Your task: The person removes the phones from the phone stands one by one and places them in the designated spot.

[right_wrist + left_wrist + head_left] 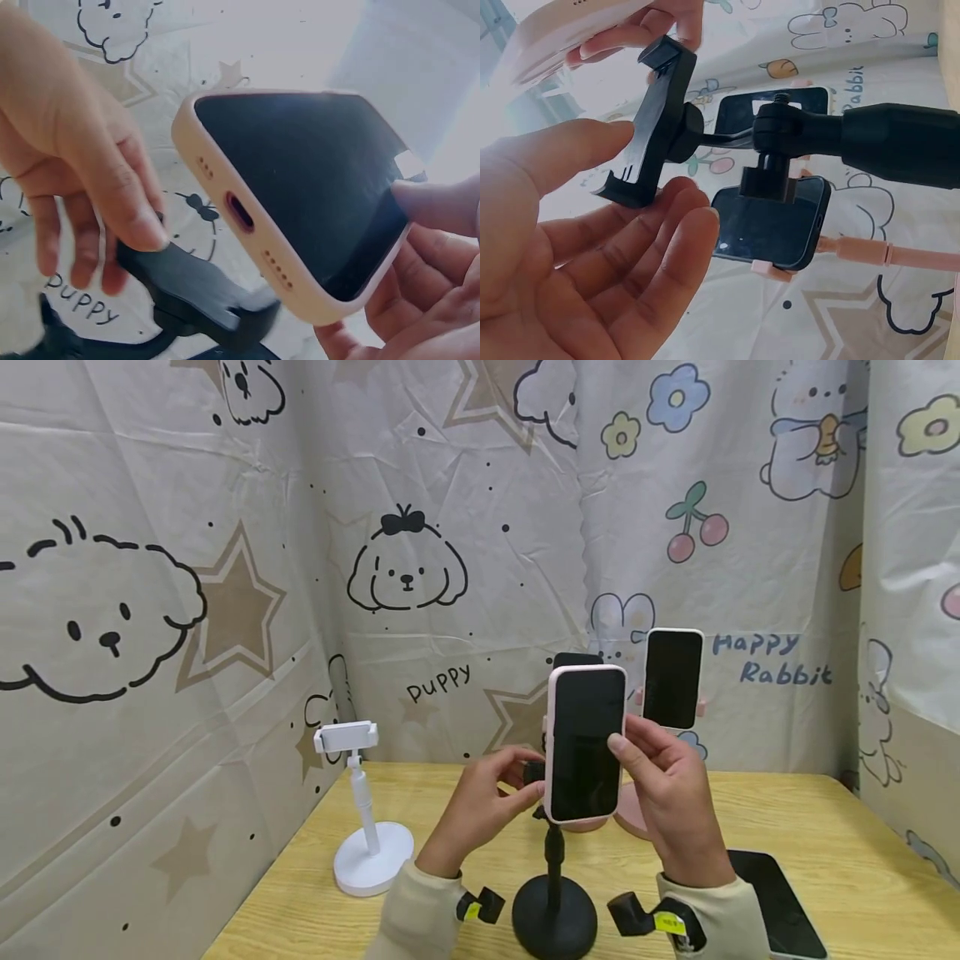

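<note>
In the head view, a white phone stand (364, 802) is standing on the worktop (300, 877) at left, a white-edged phone (673, 678) is resting in a mount at back right, and a dark-screened device (783, 902) is lying beside the right sleeve (720, 914). The pink-cased phone (587, 743) is partly covering the black stand (554, 860); the right hand (667, 785) is pinching that phone's edge. In the left-wrist view, the left hand (600, 247) is pinching the black clamp (656, 131), thumb opposite fingers. In the right-wrist view, the right thumb is pressing the screen's edge, fingers lying behind.
</note>
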### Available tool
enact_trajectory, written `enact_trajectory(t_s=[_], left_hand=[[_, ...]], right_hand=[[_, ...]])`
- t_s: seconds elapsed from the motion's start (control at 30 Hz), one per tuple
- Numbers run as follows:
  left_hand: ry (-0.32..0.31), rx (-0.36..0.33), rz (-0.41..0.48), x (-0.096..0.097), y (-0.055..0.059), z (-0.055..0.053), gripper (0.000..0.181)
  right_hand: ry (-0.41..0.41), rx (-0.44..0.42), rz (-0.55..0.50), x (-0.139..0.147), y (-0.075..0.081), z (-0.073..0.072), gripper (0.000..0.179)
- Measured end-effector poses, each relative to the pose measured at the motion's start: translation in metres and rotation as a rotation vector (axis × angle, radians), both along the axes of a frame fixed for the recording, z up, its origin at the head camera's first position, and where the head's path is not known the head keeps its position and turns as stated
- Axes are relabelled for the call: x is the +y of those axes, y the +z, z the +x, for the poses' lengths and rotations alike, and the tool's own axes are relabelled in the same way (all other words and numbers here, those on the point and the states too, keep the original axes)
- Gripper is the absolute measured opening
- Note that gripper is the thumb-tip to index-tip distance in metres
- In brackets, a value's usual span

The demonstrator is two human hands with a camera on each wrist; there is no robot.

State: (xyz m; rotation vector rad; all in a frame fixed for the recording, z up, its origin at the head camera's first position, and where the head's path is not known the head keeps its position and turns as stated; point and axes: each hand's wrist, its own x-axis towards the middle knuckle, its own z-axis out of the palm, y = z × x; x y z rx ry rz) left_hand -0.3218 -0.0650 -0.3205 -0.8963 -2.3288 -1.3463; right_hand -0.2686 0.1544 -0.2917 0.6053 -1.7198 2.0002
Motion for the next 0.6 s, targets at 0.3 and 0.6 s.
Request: enact_trajectory(t_s=[0.3, 0.6], left_hand=[[0.035, 0.015, 0.02, 0.005, -0.001, 0.003, 0.027], [0.046, 0.025, 0.03, 0.006, -0.001, 0.003, 0.025]], right_hand=[[-0.057, -0.033, -0.108, 0.021, 0.004, 0.007, 0.042], [-0.14, -0.101, -0.156, 0.043, 0.002, 0.007, 0.052]])
